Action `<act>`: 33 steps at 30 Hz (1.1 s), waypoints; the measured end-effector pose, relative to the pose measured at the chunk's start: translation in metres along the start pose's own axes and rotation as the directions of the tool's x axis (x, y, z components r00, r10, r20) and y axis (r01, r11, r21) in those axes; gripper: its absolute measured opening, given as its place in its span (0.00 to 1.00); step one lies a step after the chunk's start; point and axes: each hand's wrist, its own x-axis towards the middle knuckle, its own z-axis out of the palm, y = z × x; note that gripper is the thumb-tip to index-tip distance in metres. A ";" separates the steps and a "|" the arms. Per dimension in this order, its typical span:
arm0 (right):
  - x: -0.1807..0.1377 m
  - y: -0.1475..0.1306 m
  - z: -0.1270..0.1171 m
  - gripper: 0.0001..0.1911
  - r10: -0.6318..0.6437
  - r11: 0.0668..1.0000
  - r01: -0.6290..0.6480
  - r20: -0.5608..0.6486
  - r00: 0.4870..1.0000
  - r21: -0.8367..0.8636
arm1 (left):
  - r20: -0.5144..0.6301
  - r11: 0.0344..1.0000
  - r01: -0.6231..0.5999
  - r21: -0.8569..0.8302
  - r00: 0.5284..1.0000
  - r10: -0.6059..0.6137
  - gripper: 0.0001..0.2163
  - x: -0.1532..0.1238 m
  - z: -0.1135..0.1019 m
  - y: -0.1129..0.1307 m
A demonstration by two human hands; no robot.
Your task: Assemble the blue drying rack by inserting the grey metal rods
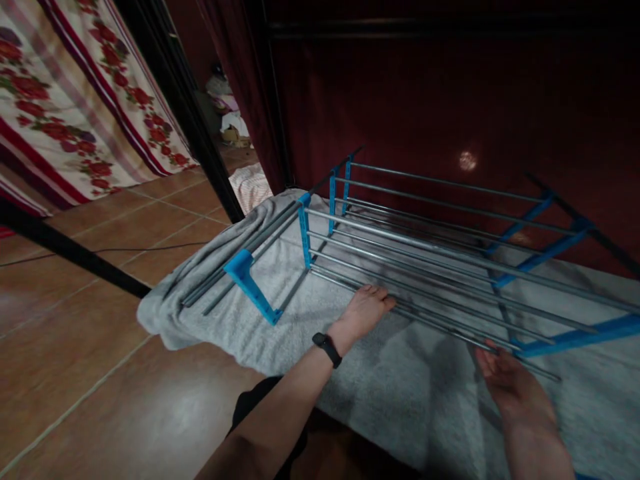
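The silver-rodded rack with blue plastic brackets (pixel 450 253) lies across the grey towel (pixel 390 387), where the open left hand (pixel 364 308) presses palm-down and the open right hand (pixel 510 381) cups palm-up beneath its nearest rod, seemingly steadying it.

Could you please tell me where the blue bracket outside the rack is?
Left of centre in the head view, the bracket sits on the grey blanket, beside loose rods, left of the left hand and the rack.
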 end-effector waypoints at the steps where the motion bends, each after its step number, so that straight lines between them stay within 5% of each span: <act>1: 0.000 -0.001 0.001 0.12 0.011 1.000 -0.011 0.007 1.000 -0.007 | -0.020 1.000 -0.007 0.016 1.000 0.007 0.07 0.000 0.001 0.006; 7: 0.003 -0.005 0.000 0.10 0.058 0.997 -0.057 0.027 0.998 -0.054 | -0.089 0.998 -0.058 -0.006 0.994 0.057 0.14 0.000 0.006 0.032; 22: -0.002 -0.010 -0.005 0.08 0.062 0.994 -0.061 0.009 0.998 -0.088 | -0.039 0.974 -0.202 0.098 0.978 0.207 0.18 -0.007 0.003 0.047; 33: -0.007 -0.012 -0.005 0.10 0.016 0.997 -0.013 0.030 0.999 -0.076 | -0.029 0.980 -0.176 0.090 0.983 0.180 0.16 -0.008 0.014 0.047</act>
